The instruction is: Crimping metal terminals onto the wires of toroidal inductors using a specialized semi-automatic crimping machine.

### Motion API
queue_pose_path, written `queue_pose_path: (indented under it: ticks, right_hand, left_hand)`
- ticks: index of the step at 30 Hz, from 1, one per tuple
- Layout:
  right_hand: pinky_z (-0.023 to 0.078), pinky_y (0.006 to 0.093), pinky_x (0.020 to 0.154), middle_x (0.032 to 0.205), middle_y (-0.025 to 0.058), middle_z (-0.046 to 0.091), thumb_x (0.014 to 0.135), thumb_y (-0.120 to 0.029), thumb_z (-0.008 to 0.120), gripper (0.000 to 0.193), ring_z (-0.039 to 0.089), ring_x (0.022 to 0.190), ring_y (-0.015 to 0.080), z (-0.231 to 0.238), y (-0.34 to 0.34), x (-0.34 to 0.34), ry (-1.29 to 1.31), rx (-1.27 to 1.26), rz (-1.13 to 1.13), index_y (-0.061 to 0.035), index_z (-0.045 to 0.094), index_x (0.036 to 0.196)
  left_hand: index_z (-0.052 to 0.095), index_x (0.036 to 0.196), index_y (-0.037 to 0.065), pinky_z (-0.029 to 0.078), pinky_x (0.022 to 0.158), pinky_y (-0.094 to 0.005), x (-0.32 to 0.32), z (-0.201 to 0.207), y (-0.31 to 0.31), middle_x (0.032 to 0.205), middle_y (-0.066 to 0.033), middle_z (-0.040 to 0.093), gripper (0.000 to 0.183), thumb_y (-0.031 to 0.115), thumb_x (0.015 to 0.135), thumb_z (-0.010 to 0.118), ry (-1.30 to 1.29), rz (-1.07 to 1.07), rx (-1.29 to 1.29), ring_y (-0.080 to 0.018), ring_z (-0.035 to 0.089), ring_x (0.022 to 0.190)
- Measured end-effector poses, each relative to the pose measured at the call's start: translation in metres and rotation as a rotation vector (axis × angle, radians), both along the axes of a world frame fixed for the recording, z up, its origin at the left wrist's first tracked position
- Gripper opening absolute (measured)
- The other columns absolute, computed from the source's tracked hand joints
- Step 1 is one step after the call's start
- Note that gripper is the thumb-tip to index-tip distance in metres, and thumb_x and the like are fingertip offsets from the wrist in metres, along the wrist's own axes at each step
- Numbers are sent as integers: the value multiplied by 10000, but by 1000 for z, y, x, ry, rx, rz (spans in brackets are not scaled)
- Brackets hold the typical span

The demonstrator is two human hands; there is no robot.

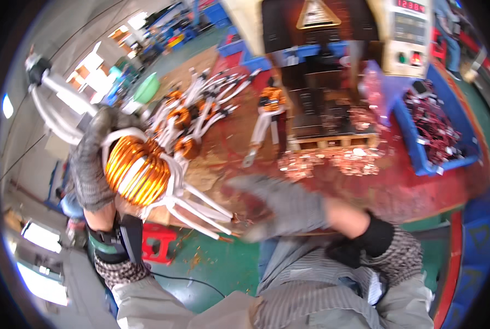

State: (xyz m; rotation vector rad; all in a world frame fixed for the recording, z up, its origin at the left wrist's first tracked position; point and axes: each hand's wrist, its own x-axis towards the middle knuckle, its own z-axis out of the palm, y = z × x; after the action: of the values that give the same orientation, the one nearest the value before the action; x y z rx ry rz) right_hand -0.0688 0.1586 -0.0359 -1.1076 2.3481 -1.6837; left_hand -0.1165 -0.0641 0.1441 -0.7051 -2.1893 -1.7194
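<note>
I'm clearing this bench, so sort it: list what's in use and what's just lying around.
In use:
left hand gripping copper coil with white leads
right hand, open near the lead ends

Lying about:
pile of coils
blue bin of parts
copper scraps
green bowl

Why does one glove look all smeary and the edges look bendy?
In the head view, the right hand is smeared by motion blur, the left hand holding the copper coil is sharper, the fisheye lens curves straight edges near the rim, and windows at left glare white.

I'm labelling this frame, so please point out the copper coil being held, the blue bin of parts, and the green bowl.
copper coil [137,170], head view, on its orange windings.
blue bin [420,159], head view, on its front wall.
green bowl [146,88], head view, on its side.
</note>
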Motion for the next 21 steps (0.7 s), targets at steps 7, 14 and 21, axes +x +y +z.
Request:
queue_pose_path:
  ticks: [7,14,21]
  right_hand:
    - [442,368,787,1022,202,542,770,-377,572,566,550,906,334,-2,-34,37,-119,-85,-476,2,412,1159]
    - [456,344,712,861,160,581,778,-330,605,409,577,794,284,-12,28,67,-216,-381,-418,-34,499,1039]
    - [459,245,521,724,30,565,818,-318,588,305,544,587,134,4,55,75,-475,-564,131,-86,535,1008]
  left_hand:
    - [528,804,16,430,571,-274,-15,-46,52,667,-73,550,242,252,821,579,-62,-127,143,-162,536,580]
    - [392,1238,20,385,904,-390,-9,-83,56,1160,-162,470,708,547,776,495,227,-274,-182,-281,486,1043]
    - [370,1248,28,378,932,-420,39,-193,95,1110,-145,471,797,607,724,532,-407,-439,882,-289,483,1000]
